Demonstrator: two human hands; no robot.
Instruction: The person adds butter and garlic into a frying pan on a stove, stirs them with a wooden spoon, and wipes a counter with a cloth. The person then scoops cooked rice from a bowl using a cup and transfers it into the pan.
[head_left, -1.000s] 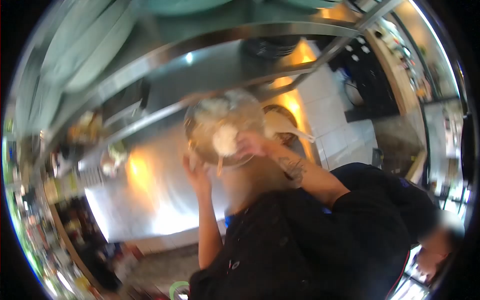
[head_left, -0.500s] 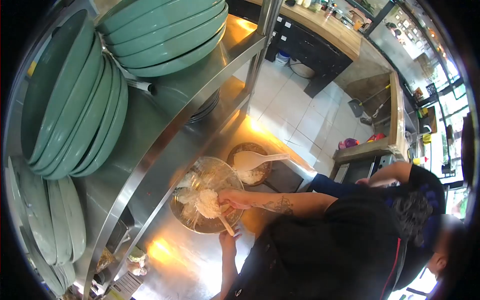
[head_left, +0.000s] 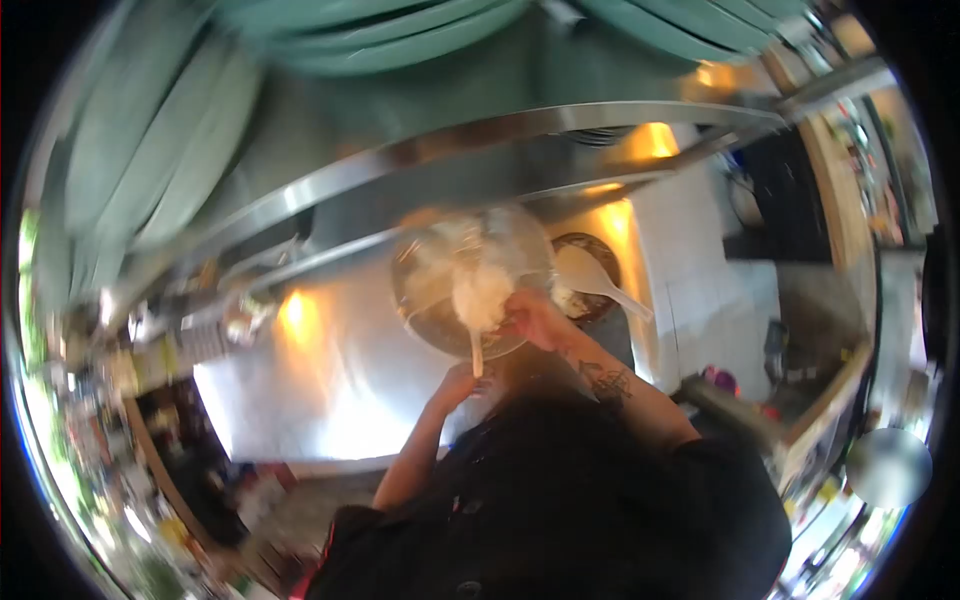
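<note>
A large metal bowl (head_left: 425, 325) with white rice inside stands on the steel counter. Over it a paddle's light wooden handle (head_left: 477, 352) points towards me, and a lump of rice (head_left: 480, 297) covers its head. My left hand (head_left: 460, 386) is closed at the near end of this handle, just off the bowl's near rim. From the right, my right hand (head_left: 540, 322) presses its curled fingers against the side of the rice lump. Blur hides the fingertips of both hands.
Right of the bowl, a white rice paddle (head_left: 588, 272) lies across a dark round pan (head_left: 600, 308) holding some rice. Beyond the bowl runs a steel shelf edge (head_left: 400, 150), with stacked green bowls (head_left: 380, 40) above. The steel counter (head_left: 350, 380) extends left.
The view has swung round and is blurred, so the bowl now lies more squarely ahead of me. Both hands stay at the rice and the wooden handle.
</note>
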